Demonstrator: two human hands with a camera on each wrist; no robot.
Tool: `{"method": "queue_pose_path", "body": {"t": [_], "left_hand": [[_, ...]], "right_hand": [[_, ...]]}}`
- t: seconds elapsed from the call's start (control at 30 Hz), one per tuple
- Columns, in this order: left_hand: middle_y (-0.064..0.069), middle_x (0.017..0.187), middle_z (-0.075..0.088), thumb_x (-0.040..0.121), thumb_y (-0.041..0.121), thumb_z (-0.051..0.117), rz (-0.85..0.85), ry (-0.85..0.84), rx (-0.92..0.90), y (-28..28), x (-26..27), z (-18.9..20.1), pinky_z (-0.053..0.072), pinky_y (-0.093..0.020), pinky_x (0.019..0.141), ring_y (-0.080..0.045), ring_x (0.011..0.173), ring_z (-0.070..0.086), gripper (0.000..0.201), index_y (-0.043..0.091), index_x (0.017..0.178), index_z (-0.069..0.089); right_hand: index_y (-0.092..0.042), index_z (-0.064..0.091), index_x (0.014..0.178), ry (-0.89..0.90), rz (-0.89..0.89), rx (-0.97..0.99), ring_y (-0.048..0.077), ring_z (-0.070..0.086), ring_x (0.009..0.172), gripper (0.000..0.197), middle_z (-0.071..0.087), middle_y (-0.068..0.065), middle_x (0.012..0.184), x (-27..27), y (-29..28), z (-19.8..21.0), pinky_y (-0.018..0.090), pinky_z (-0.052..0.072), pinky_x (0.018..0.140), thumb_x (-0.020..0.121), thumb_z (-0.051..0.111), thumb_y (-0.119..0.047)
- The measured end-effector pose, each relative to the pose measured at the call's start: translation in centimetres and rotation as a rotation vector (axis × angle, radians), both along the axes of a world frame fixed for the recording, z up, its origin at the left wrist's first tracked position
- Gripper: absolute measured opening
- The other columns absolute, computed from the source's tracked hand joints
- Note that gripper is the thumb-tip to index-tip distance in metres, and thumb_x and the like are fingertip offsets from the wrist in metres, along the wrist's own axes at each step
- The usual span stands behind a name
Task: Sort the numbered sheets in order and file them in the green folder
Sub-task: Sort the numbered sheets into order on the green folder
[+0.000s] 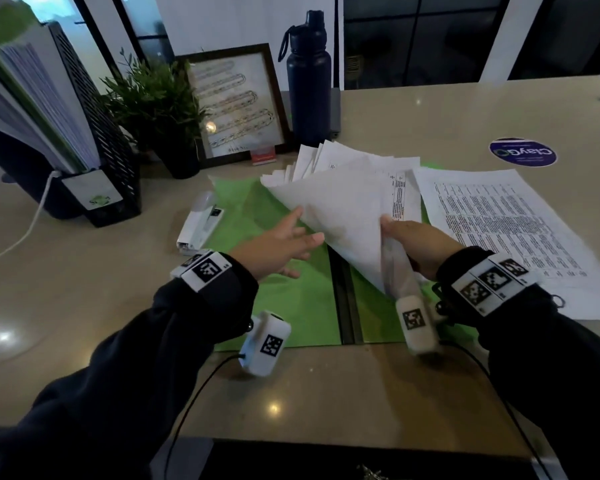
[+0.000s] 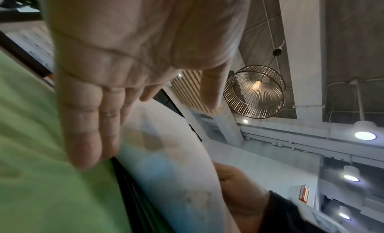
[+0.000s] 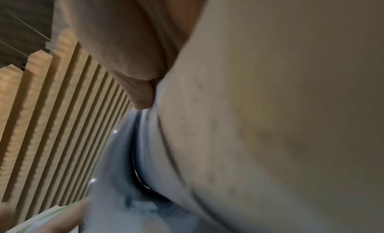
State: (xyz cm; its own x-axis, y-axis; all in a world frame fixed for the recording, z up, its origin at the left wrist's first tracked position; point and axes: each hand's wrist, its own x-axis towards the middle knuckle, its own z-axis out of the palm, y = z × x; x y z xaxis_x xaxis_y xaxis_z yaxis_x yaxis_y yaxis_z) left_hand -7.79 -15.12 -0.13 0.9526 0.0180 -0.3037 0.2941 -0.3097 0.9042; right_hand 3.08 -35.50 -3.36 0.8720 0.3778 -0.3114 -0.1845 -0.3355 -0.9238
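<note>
The green folder (image 1: 291, 299) lies open on the table with a dark spine down its middle. A fanned stack of white sheets (image 1: 343, 202) is lifted over its right half. My right hand (image 1: 416, 244) grips the stack's near edge, thumb on top. My left hand (image 1: 284, 244) is flat with straight fingers, its fingertips touching the stack's left edge above the folder's left half. The left wrist view shows the same left hand (image 2: 108, 105) beside the folder (image 2: 31, 154) and the sheets (image 2: 176, 170). In the right wrist view, paper (image 3: 290, 105) fills most of the frame.
One printed sheet (image 1: 506, 223) lies on the table right of the folder. A white stapler (image 1: 201, 223) sits at the folder's left edge. Behind stand a dark bottle (image 1: 309, 81), a framed picture (image 1: 236, 105), a potted plant (image 1: 153, 109) and a black file rack (image 1: 94, 133).
</note>
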Motion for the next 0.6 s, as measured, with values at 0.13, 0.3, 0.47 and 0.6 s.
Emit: {"method": "queue_pose_path", "body": {"t": [0.13,0.3,0.47,0.6], "left_hand": [[-0.004,0.157,0.009,0.083,0.043,0.061,0.068,-0.058,0.049,-1.2,1.2,-0.1,0.053,-0.040,0.086,-0.031,0.127,0.045,0.096,0.035,0.146,-0.012],[0.001,0.155,0.021,0.085,0.046,0.059,0.390,-0.242,-0.110,-2.3,1.1,-0.5,0.055,-0.043,0.084,-0.027,0.123,0.048,0.085,0.035,0.147,0.002],[0.006,0.134,0.047,0.085,0.057,0.048,0.563,-0.246,-0.153,-0.8,-1.0,-1.8,0.049,-0.032,0.092,-0.013,0.115,0.051,0.060,0.024,0.134,0.039],[-0.004,0.110,0.064,0.092,0.028,0.047,0.463,-0.094,0.016,2.0,-2.0,-2.1,0.054,-0.041,0.086,-0.019,0.098,0.059,0.019,0.025,0.107,0.059]], "right_hand": [[0.001,0.061,0.104,-0.061,0.069,-0.057,0.037,0.064,0.092,0.048,0.067,0.021,0.099,-1.1,0.3,0.0,0.046,0.049,0.089,0.096,0.043,-0.043],[-0.007,0.058,0.086,-0.119,0.135,-0.194,0.036,0.059,0.046,0.045,0.062,0.021,0.067,-1.6,0.0,-0.1,0.034,0.051,0.045,0.097,0.038,-0.045],[-0.007,0.050,0.082,-0.160,0.122,-0.187,0.022,0.045,0.034,0.038,0.045,0.014,0.057,-1.5,0.0,-0.4,0.019,0.035,0.034,0.098,0.039,-0.040],[-0.010,0.043,0.072,-0.398,0.151,-0.253,0.013,0.038,0.056,0.033,0.042,0.005,0.065,-2.5,0.6,-0.5,0.026,0.029,0.052,0.099,0.040,-0.028]]}}
